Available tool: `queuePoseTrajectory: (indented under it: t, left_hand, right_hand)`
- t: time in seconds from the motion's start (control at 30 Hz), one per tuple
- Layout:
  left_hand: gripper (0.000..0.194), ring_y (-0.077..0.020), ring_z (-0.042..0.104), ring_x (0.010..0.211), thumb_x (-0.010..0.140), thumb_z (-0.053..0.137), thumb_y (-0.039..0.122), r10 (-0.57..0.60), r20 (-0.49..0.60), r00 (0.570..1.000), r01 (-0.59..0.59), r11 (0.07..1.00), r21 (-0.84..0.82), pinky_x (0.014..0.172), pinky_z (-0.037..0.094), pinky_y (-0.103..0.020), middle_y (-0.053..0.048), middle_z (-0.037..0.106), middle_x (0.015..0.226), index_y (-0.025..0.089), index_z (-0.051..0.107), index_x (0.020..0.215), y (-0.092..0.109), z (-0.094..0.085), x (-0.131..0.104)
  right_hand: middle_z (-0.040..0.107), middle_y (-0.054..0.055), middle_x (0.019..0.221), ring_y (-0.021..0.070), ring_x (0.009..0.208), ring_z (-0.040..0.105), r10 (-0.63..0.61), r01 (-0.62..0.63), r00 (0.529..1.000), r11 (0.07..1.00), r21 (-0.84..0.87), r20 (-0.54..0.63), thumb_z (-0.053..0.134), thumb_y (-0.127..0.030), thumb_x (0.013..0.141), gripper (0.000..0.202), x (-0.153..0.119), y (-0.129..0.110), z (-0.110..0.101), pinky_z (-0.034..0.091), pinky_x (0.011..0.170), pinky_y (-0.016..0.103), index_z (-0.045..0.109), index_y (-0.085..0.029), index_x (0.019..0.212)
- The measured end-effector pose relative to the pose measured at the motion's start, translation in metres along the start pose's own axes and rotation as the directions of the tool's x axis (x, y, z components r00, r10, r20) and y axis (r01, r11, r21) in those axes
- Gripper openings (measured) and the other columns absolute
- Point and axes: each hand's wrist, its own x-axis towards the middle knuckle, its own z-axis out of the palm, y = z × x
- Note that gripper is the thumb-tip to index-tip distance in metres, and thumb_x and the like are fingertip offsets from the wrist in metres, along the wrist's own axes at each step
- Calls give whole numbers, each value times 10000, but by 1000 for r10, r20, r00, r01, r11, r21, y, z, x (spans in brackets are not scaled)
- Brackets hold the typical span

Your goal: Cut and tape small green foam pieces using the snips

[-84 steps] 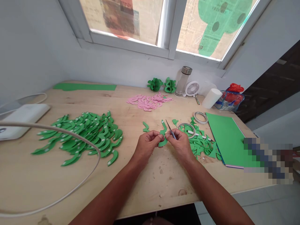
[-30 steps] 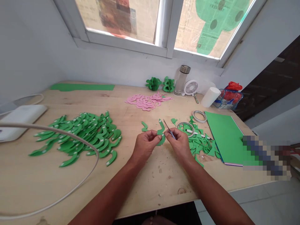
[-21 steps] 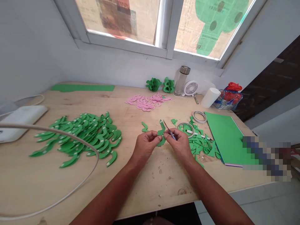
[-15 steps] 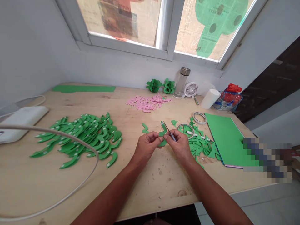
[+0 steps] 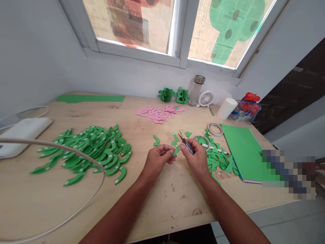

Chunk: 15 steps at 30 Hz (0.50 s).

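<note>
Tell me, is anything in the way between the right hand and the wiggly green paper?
Nothing visible except the scissors, which the right hand holds close beside the wiggly green paper in the left hand.

A pale, knotted wooden table (image 5: 172, 203): at left, a white box (image 5: 30, 129) and a heap of curved green paper pieces (image 5: 92, 147); toward the back, a long green strip (image 5: 90, 98), pink cutouts (image 5: 157, 113), a bottle (image 5: 196, 93) and a small fan (image 5: 206, 98); at right, green scraps (image 5: 214, 162) beside flat green sheets (image 5: 245, 152)
</note>
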Motion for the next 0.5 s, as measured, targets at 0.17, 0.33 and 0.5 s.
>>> queuePoseTrajectory:
  t: [0.17, 0.33, 0.5]
  left_hand:
    - [253, -139, 610, 558, 633, 705, 298, 128, -143, 981, -131, 991, -9, 511, 460, -224, 8, 622, 585, 157, 598, 814, 4, -6, 1]
    - [188, -138, 612, 617, 641, 691, 261, 181, -129, 975, -183, 983, -4, 559, 475, -241, -14, 656, 708, 153, 660, 792, 8, -9, 0]
    - [165, -133, 603, 618, 652, 666, 230, 228, -185, 956, -226, 974, 36, 578, 481, -245, -18, 660, 700, 149, 682, 795, 12, -11, -1]
  right_hand:
    - [594, 20, 732, 149, 634, 506, -168, 167, 986, 975, -150, 7, 535, -390, 801, 232, -4, -5, -3, 377, 593, 260, 621, -189, 878]
    - [640, 60, 812, 173, 693, 557, -288, 289, 956, 913, -289, 49, 549, -375, 798, 242, -9, -8, -2, 400, 633, 274, 617, -181, 926]
    - [650, 51, 791, 155, 648, 565, -367, 355, 929, 850, -388, 46, 556, -362, 793, 240, -9, -7, -1, 409, 616, 259, 614, -181, 939]
